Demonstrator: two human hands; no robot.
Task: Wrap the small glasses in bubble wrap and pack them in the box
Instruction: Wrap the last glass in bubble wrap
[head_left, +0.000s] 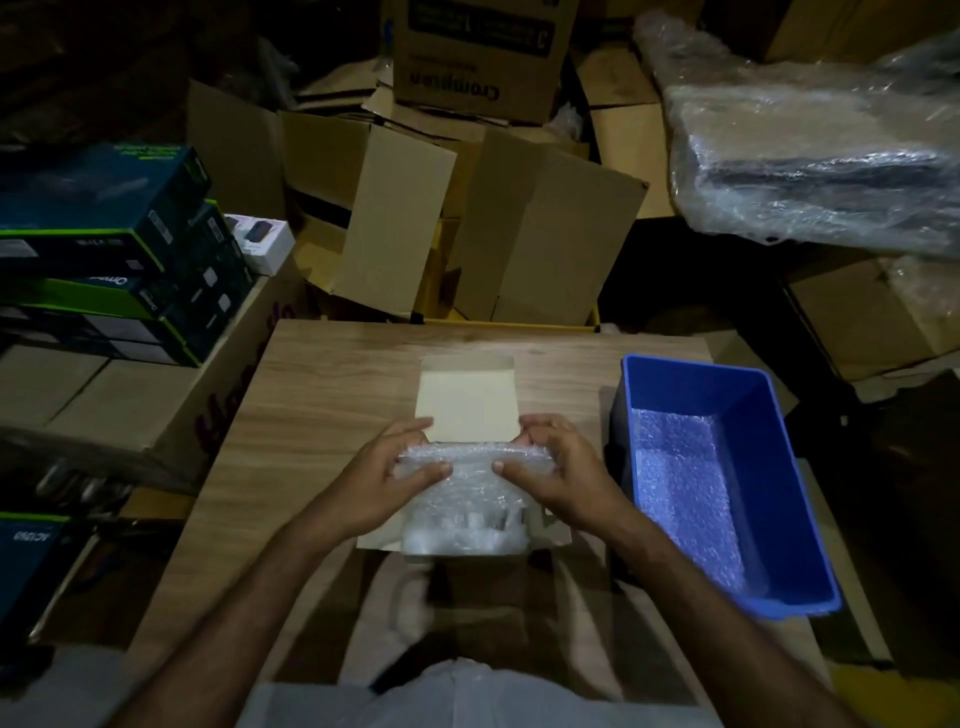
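Note:
A small open cardboard box (465, 397) lies on the wooden table (322, 395), its pale lid flap folded away from me. A bundle of bubble wrap (467, 493) fills the box; glasses show faintly through it at the near end. My left hand (384, 483) grips the bundle's far left corner, thumb on top. My right hand (558, 475) grips the far right corner the same way. Both hands press the wrap down at the box's far edge.
A blue plastic bin (758, 415) lined with bubble wrap stands right of the box. Stacked retail boxes (104, 244) sit at the left, open cartons (467, 223) beyond the table, and a plastic-wrapped item (810, 161) at the upper right.

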